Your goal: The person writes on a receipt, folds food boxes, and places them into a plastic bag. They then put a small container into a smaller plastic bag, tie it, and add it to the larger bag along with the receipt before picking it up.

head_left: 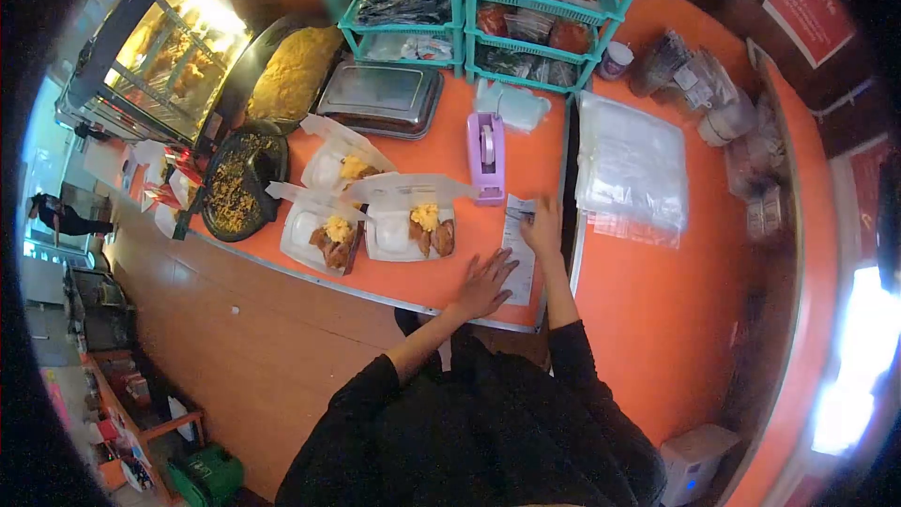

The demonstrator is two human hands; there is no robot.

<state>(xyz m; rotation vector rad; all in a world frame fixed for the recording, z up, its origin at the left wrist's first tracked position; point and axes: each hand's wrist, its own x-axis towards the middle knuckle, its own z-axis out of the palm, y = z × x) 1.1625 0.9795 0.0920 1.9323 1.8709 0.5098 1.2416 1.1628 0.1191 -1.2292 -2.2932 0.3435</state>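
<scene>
A long white paper slip (519, 268) with print on it lies on the orange counter before me. My left hand (486, 285) rests flat across its lower part, fingers spread. Over the slip's upper end my right hand (544, 227) is closed on a thin, dark, pen-like stick (526, 217), small and partly covered by the fingers. Just above the slip stands a purple tape dispenser (486, 169). To the left are three open white food boxes, at the front right (389, 242), front left (302, 225) and back (324, 169); each holds yellow crumbly food, with brown fried pieces visible in the front two.
A stack of clear plastic bags (629, 164) lies on the right counter. Teal basket shelves (544, 75) stand behind. At left are a black bowl (272, 155) of crumbs, a lidded tray (380, 99) and a lit food warmer (155, 61). Another person (70, 218) is far left.
</scene>
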